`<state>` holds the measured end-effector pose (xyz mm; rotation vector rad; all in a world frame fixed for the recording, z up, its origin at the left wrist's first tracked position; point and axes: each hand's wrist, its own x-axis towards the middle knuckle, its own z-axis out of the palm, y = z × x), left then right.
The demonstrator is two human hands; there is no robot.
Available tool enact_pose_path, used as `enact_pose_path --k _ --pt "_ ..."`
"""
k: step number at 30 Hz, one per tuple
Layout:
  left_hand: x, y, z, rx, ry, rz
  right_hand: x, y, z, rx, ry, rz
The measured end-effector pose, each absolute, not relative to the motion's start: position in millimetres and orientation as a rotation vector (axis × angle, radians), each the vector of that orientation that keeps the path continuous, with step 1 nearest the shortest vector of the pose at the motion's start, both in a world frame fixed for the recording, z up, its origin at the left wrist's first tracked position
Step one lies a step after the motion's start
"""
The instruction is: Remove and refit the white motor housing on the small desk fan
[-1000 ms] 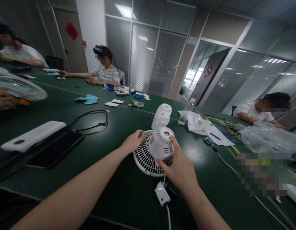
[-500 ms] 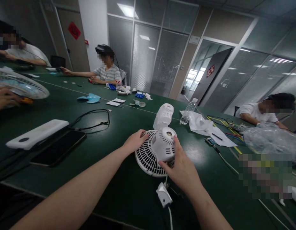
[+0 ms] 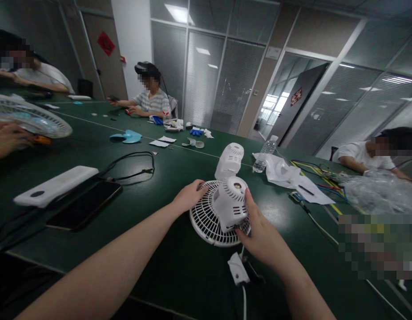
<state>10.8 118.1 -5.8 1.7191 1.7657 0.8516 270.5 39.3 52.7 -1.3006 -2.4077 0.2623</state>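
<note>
A white round fan grille (image 3: 205, 213) rests on the green table, its far left rim held by my left hand (image 3: 189, 198), thumb on top. Over the grille sits a white fan motor housing (image 3: 230, 204) with vent slots and a round hole in its top. My right hand (image 3: 261, 229) grips this housing from the right, fingers along its side and thumb low at the front. A white cord runs from beneath it to a small white box (image 3: 238, 269) near me. Just behind stands another white vented housing (image 3: 230, 161). The housing's underside is hidden.
A white power bank (image 3: 55, 186) and a black phone (image 3: 84, 205) lie left. Beyond are blue fan blades (image 3: 126, 137). A plastic bottle (image 3: 266, 153), papers, wires and a plastic bag (image 3: 381, 191) are at right. Co-workers sit around the table; one person's hand (image 3: 9, 140) works at far left.
The motor housing has turned and tilted slightly to the right, with my right hand moving along. The small white box on the cord has shifted right. My left hand stays on the grille.
</note>
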Motion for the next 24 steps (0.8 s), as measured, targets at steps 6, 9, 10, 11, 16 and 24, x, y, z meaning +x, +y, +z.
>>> enact_pose_path --k 6,9,10,11,16,24 --pt "11 119 -8 1.721 1.768 0.858 271 41 54 -1.370 -2.367 0.372" --pt "11 118 -8 1.714 1.757 0.864 269 40 56 -1.401 -2.346 0.360" --pt "11 118 -8 1.714 1.753 0.868 268 40 57 -1.402 -2.338 0.340" --pt "11 118 -8 1.716 1.748 0.873 266 39 57 -1.396 -2.329 0.310" --pt "11 119 -8 1.717 1.751 0.889 257 34 54 -1.379 -2.206 0.160" --pt "11 119 -7 1.694 1.748 0.877 250 25 55 -1.367 -2.130 0.147"
